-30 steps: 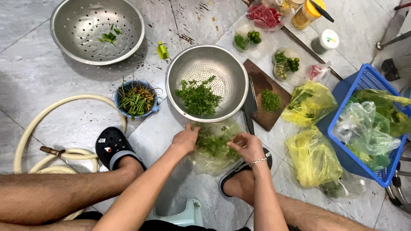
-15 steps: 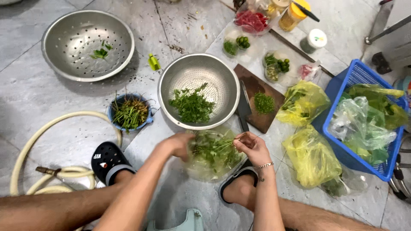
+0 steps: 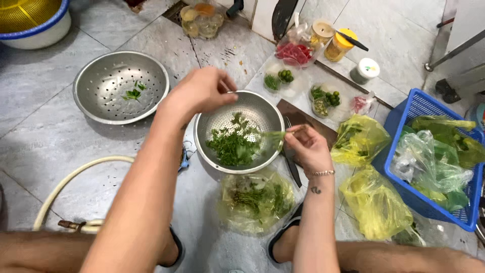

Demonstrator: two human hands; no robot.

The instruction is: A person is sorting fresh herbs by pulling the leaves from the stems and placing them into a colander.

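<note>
Right hand point(image 3: 305, 146) fingers pinching a herb sprig point(image 3: 273, 135) over the near colander point(image 3: 239, 131) to catch leaves; left hand point(image 3: 202, 91) loosely curled, empty

Two yellow plastic bags point(image 3: 376, 202) on the floor right, clear bag of herbs point(image 3: 255, 201) below the colander, yellow-lidded jars point(image 3: 339, 44) and white-capped tub point(image 3: 365, 71) top right.

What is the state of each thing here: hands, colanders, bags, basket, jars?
Left hand: raised over the near colander, fingers curled, contents hidden.
Right hand: fingers pinch a green herb stem.
Near colander: upright, partly filled with picked leaves.
Far colander: upright, nearly empty, a few leaves.
Clear bag: open, herbs inside.
Blue basket: full of bagged greens.
Yellow jar: lid on.
</note>
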